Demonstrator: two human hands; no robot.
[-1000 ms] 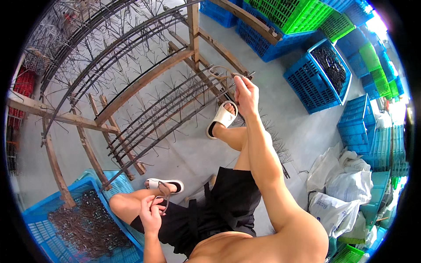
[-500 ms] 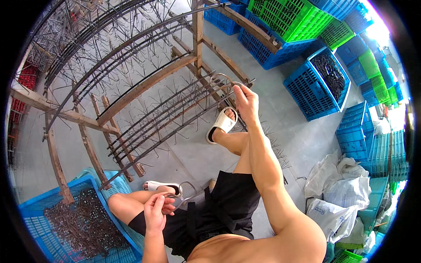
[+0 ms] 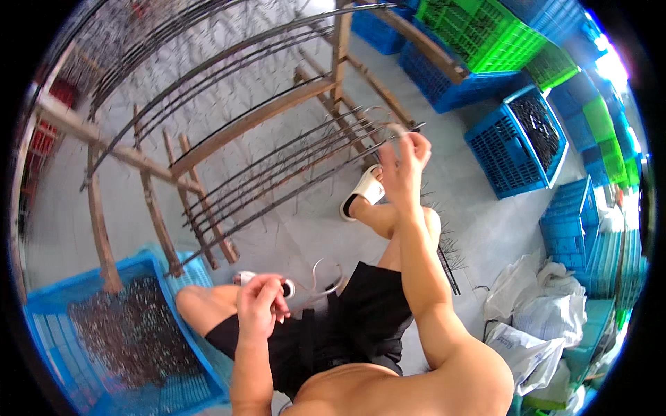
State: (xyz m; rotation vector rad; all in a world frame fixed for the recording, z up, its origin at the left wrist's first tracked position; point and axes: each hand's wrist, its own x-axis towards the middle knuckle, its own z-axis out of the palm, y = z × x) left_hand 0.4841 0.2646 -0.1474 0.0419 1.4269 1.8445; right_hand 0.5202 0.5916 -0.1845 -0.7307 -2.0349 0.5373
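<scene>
My left hand (image 3: 262,306) is above my lap with its fingers curled closed. Beside its fingertips shows a thin curved strip (image 3: 325,283), blurred; it appears to be pinched there. Farther out, my right hand (image 3: 407,163) reaches to the right end of the rack's low rods (image 3: 298,159). Its fingers are bent round one end of another thin, curved brownish strip (image 3: 397,128), smeared by motion. Small wire hooks stick out along those rods, and the wooden rack (image 3: 257,125) carries more long rods above.
At lower left stands a blue crate (image 3: 48,347) with many small dark pieces (image 3: 132,333). Another blue crate (image 3: 496,156) holds dark pieces (image 3: 535,125) at right. Green crates (image 3: 479,31) are stacked behind, and white sacks (image 3: 524,353) lie at lower right.
The whole view has shifted, so the rack and crates sit farther right. My left hand has risen a little from my lap. The right hand's fingers have spread slightly at the rod ends.
</scene>
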